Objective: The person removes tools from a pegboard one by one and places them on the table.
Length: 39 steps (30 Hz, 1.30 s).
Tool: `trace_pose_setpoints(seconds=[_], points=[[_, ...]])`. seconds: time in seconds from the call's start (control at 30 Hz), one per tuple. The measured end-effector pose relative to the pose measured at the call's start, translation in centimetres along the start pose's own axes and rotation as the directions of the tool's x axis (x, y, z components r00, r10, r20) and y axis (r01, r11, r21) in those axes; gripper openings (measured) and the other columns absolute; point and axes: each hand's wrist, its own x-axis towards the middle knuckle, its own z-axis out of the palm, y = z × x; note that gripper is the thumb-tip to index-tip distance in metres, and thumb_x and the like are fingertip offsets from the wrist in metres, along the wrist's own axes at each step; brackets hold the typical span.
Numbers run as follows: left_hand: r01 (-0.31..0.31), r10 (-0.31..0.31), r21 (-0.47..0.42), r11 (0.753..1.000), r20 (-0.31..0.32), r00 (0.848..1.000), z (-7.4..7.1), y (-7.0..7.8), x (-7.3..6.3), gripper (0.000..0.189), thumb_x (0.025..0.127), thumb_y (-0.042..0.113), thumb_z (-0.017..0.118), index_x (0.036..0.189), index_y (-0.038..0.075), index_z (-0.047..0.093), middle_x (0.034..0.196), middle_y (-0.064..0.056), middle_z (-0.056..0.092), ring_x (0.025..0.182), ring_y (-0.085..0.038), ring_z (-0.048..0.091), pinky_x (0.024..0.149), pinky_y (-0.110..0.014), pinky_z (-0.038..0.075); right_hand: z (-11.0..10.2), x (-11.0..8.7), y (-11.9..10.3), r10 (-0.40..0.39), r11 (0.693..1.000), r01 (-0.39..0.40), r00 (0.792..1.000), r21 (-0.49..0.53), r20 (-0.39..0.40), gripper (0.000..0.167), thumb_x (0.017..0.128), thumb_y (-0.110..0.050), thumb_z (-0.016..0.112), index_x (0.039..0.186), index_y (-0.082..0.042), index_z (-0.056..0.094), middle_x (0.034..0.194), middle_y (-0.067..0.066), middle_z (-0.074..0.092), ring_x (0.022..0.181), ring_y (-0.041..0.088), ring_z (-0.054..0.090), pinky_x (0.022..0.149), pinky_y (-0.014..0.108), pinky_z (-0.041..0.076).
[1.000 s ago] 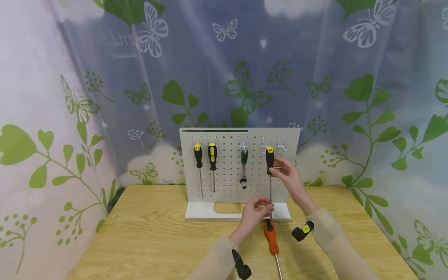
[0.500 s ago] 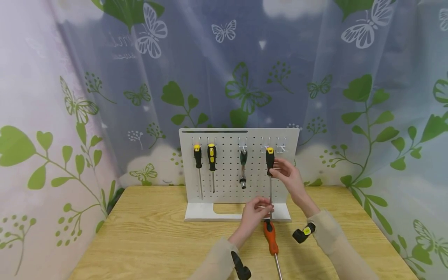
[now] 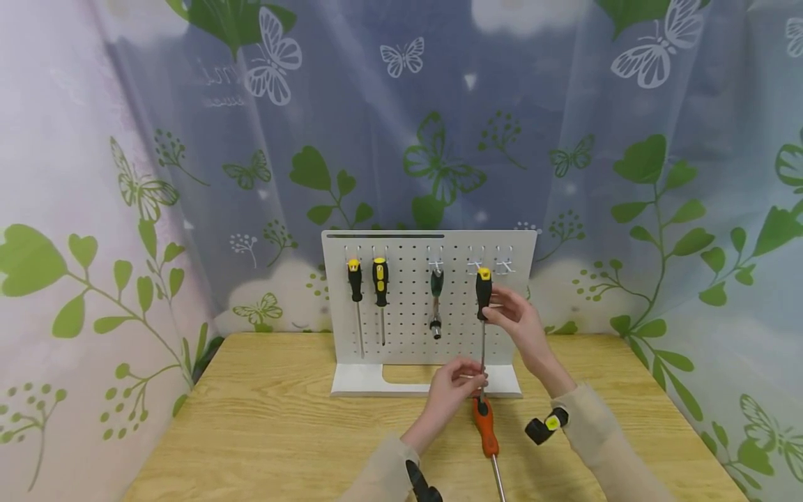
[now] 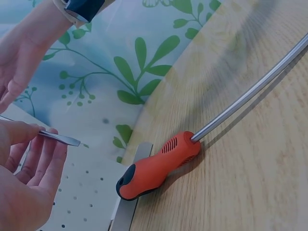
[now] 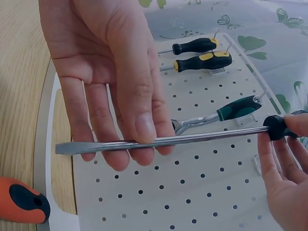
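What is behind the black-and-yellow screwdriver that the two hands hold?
In the head view, the white pegboard stands behind the screwdriver; round holes show beside it, and a metal hook just above. Whatever lies directly behind it or the right hand is covered.

Black-yellow flat-tip screwdriver (image 3: 483,301) near upright, handle up, before pegboard (image 3: 408,338).

The upright screwdriver (image 3: 484,294) runs from the right fingers (image 3: 509,295), at its handle, down to the left fingers (image 3: 463,364), at its shaft. Behind both, the pegboard (image 3: 408,314) stands on the table (image 3: 270,418). Left of the right fingers is a ratchet (image 3: 437,283), and farther left two hung screwdrivers (image 3: 380,282). Hooks (image 3: 505,265) sit above the right fingers. Before the left fingers, a loose screwdriver (image 3: 486,427) lies on the table, its handle nearest them.
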Motion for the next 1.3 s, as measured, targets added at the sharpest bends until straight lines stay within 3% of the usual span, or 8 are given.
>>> trace_pose_setpoints(seconds=[0.13,0.33,0.47,0.7,0.87,1.17,1.3], points=[[0.003,-0.003,-0.002,1.0,0.023,1.0,-0.3,0.3,-0.7,0.02,0.097,0.003,0.066,0.115,-0.004,0.066,0.11,-0.017,0.07,0.097,-0.028,0.071,0.087,-0.045,0.061,0.1,-0.3,0.1,0.007,1.0,-0.007,1.0,0.007,0.009,0.051,0.099,-0.007,0.064,0.144,0.006,0.045,0.118,-0.003,0.065,0.1,0.006,0.066,0.088,0.023,0.058],[0.008,-0.008,-0.011,1.0,0.033,0.999,-0.8,0.2,-1.6,0.021,0.096,0.002,0.067,0.116,-0.003,0.066,0.109,-0.015,0.07,0.097,-0.032,0.071,0.082,-0.035,0.063,0.4,-0.9,0.2,0.033,0.999,-0.033,0.999,0.004,0.018,0.053,0.099,-0.008,0.065,0.146,0.005,0.044,0.119,-0.002,0.065,0.101,0.006,0.066,0.088,0.023,0.057],[0.016,-0.016,0.0,1.0,0.039,0.999,-1.1,0.3,-2.3,0.021,0.095,0.002,0.068,0.115,-0.004,0.066,0.106,-0.013,0.07,0.097,-0.039,0.07,0.082,-0.041,0.063,0.7,-1.3,0.3,0.053,0.998,-0.054,0.998,0.013,0.028,0.055,0.099,-0.008,0.065,0.147,0.006,0.041,0.12,-0.001,0.065,0.102,0.005,0.065,0.089,0.023,0.057],[0.024,-0.023,-0.015,1.0,0.056,0.998,-1.5,0.3,-3.4,0.022,0.094,-0.001,0.068,0.115,-0.007,0.065,0.109,-0.02,0.069,0.095,-0.034,0.071,0.081,-0.035,0.063,1.3,-1.7,0.7,0.068,0.997,-0.069,0.997,0.021,0.048,0.052,0.099,-0.007,0.065,0.146,0.004,0.044,0.124,0.011,0.065,0.101,0.007,0.066,0.092,0.023,0.055],[0.037,-0.036,-0.014,0.999,0.063,0.997,-1.8,0.1,-4.1,0.025,0.093,-0.002,0.068,0.116,-0.009,0.063,0.111,-0.026,0.068,0.095,-0.037,0.071,0.077,-0.028,0.063,1.6,-2.1,0.9,0.088,0.996,-0.09,0.994,0.016,0.068,0.054,0.099,-0.008,0.065,0.146,0.003,0.044,0.131,0.023,0.06,0.102,0.008,0.066,0.094,0.024,0.055],[0.052,-0.052,0.001,0.999,0.061,0.997,-2.7,-0.5,-5.2,0.024,0.092,-0.003,0.069,0.115,-0.01,0.063,0.108,-0.026,0.068,0.091,-0.032,0.072,0.076,-0.028,0.063,2.2,-2.7,1.7,0.152,0.988,-0.152,0.984,-0.007,0.09,0.061,0.099,-0.011,0.066,0.152,-0.002,0.039,0.134,0.025,0.058,0.104,0.006,0.065,0.096,0.021,0.051],[0.043,-0.044,0.008,0.999,0.071,0.997,-3.2,-0.8,-5.8,0.023,0.092,-0.005,0.068,0.113,-0.012,0.063,0.106,-0.029,0.067,0.089,-0.032,0.071,0.076,-0.031,0.063,2.6,-3.0,2.2,0.179,0.984,-0.18,0.978,-0.009,0.107,0.062,0.099,-0.01,0.065,0.153,-0.003,0.036,0.137,0.025,0.055,0.107,0.008,0.063,0.099,0.028,0.049]])
